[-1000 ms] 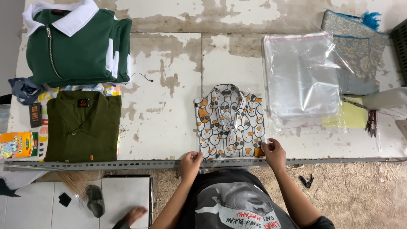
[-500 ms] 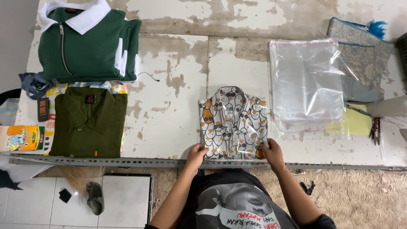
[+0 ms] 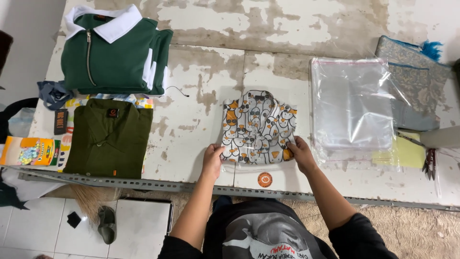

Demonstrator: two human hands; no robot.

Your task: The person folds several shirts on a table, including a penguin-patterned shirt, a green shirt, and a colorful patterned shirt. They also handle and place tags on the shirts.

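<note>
Centre of frame: a folded cartoon-print shirt in a clear bag [image 3: 258,127] lies flat on the worn white surface [image 3: 191,115]. The left hand [image 3: 212,160] has its grip clamped on the bag's lower left corner; the right hand [image 3: 300,152] grips the lower right corner likewise. Right of centre: a stack of clear plastic bags [image 3: 352,103]. Left: a folded olive shirt [image 3: 110,136]; upper left: a folded green zip-neck shirt with white collar [image 3: 112,50].
</note>
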